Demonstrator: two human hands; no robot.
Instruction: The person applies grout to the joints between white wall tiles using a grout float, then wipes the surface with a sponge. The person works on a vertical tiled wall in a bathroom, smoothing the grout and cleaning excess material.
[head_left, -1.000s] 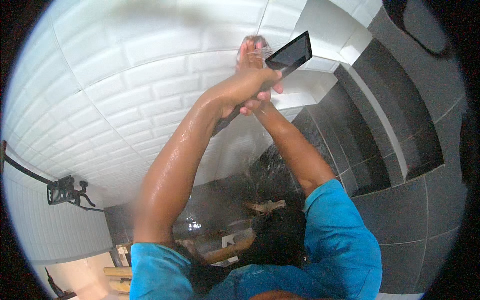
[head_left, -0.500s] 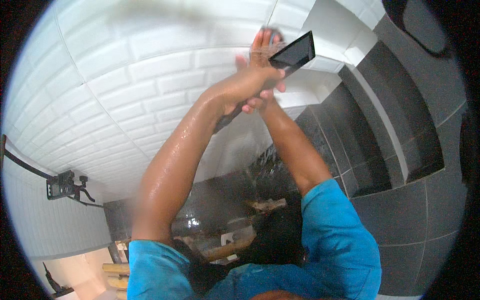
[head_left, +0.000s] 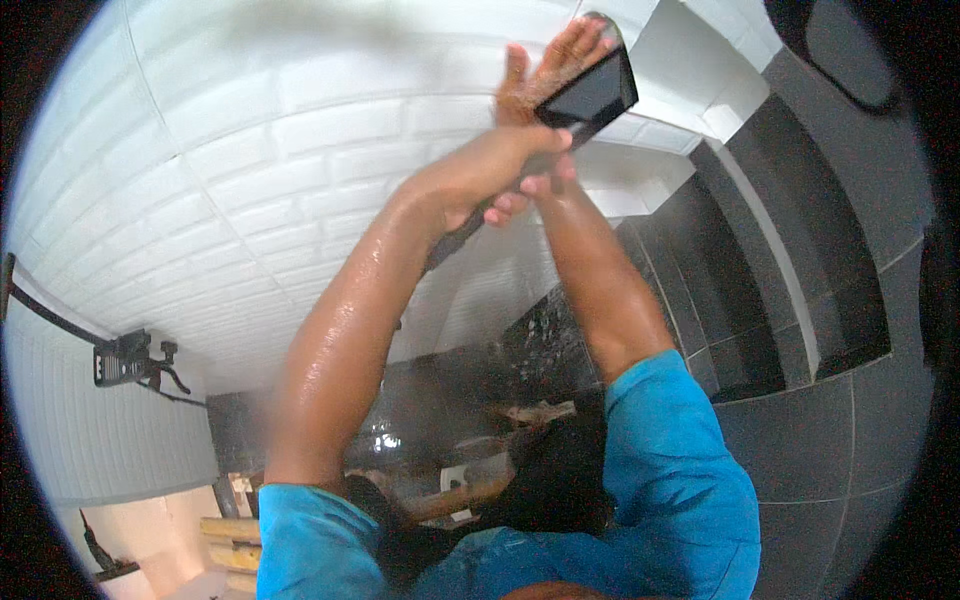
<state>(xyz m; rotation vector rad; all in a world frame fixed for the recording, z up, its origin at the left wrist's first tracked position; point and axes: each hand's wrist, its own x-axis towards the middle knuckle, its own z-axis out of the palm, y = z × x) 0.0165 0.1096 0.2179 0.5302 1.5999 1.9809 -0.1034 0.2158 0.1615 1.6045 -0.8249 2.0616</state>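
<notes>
fingers of one left hand (head_left: 500, 165) grip one black shower head (head_left: 592, 95); one right hand (head_left: 540, 88) is splayed.

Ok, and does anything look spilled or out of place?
Perhaps: wooden-looking pieces lie jumbled below, odd against neat tiles. The left hand, gripping a black tool, has a wet-looking forearm.

Looks like a bathroom's shower area: white brick-pattern tiles (head_left: 230, 150) fill the upper left, dark grey tiles (head_left: 795, 440) the right, with a black hand shower (head_left: 592, 95) at upper centre.
</notes>
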